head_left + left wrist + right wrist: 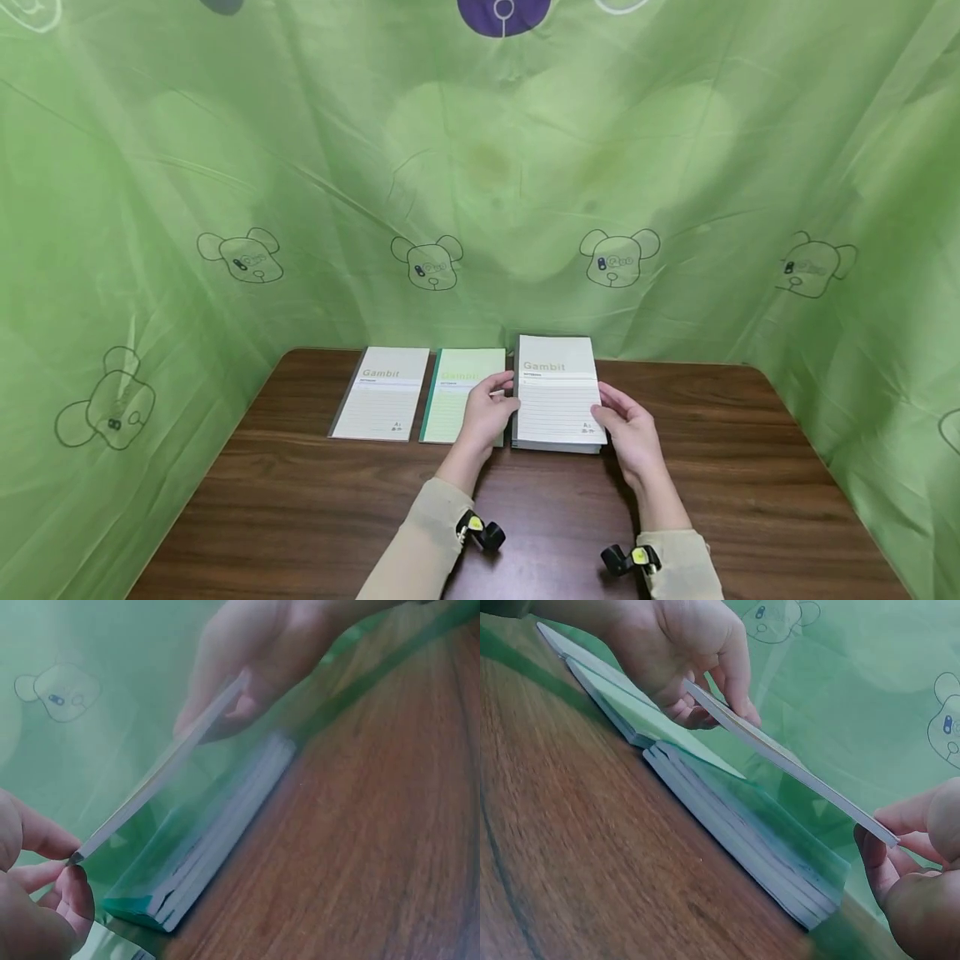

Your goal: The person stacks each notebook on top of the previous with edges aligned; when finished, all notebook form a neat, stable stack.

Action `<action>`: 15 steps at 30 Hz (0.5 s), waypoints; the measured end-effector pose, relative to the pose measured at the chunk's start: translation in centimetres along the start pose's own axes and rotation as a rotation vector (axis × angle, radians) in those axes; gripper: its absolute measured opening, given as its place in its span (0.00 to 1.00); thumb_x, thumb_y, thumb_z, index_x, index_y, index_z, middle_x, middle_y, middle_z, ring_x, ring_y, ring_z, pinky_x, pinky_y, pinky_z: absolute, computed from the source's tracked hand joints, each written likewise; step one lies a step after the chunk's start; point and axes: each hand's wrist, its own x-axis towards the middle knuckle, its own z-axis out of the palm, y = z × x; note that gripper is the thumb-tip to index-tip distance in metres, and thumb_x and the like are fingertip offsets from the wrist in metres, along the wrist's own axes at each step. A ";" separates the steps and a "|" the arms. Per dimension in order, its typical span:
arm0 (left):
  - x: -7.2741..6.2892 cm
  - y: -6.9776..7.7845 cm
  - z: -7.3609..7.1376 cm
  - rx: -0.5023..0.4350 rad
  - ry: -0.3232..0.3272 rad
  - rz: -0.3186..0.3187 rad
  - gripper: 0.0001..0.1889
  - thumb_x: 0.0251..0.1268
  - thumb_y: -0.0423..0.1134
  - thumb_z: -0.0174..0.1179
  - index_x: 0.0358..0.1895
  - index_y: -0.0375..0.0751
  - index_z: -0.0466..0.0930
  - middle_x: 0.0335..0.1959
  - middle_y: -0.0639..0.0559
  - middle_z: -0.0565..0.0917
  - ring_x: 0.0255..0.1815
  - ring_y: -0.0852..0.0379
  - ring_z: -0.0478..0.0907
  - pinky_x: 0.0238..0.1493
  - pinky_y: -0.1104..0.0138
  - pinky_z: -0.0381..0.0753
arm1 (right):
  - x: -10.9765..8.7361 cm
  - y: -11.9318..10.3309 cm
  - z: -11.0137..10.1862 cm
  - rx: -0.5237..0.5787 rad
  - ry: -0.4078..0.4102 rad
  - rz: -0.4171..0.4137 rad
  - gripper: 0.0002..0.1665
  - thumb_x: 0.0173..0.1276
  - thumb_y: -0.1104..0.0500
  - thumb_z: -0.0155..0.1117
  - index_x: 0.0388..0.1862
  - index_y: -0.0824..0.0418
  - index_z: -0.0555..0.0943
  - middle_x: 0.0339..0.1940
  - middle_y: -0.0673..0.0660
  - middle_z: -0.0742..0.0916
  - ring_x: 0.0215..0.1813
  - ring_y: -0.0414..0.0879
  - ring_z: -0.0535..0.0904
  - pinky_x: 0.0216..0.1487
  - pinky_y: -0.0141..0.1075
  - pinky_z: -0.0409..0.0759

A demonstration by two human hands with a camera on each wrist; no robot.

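A white notebook (557, 400) with a dark spine and the word Gambit on its cover is held between both hands. My left hand (486, 415) pinches its left edge, thumb and fingers on either side. The right hand (632, 435) pinches the opposite edge. In the wrist views the notebook (795, 771) hangs tilted above a stack of notebooks (735, 832), apart from it. A green cover tops that stack, and its lower edge shows as a grey strip beneath the held notebook in the head view.
Left of the stack lie a green notebook (450, 421) with a teal spine and a white notebook (378, 408) with a dark spine. All rest on a brown wooden table (300, 500). A green curtain (525, 192) with bear drawings surrounds the table's back and sides.
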 end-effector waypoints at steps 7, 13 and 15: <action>0.2 -0.8 0.3 0.052 -0.002 0.010 0.30 0.62 0.21 0.61 0.70 0.33 0.82 0.61 0.41 0.83 0.37 0.58 0.74 0.39 0.68 0.77 | 0.3 0.7 -0.5 -0.059 -0.014 0.029 0.30 0.84 0.64 0.63 0.82 0.63 0.73 0.77 0.66 0.79 0.65 0.42 0.76 0.59 0.23 0.76; 0.1 -1.1 0.5 0.136 0.007 0.001 0.28 0.66 0.20 0.59 0.70 0.33 0.82 0.63 0.42 0.84 0.33 0.59 0.72 0.36 0.69 0.75 | 0.5 1.5 -0.6 -0.117 -0.007 0.038 0.30 0.84 0.62 0.63 0.82 0.62 0.74 0.77 0.65 0.79 0.66 0.43 0.76 0.57 0.22 0.75; 0.0 -1.2 0.5 0.171 0.016 0.001 0.28 0.66 0.20 0.58 0.70 0.33 0.83 0.63 0.42 0.84 0.34 0.60 0.73 0.36 0.70 0.76 | 0.6 1.8 -0.6 -0.139 -0.006 0.034 0.30 0.84 0.62 0.64 0.81 0.62 0.75 0.77 0.66 0.80 0.65 0.43 0.76 0.56 0.23 0.75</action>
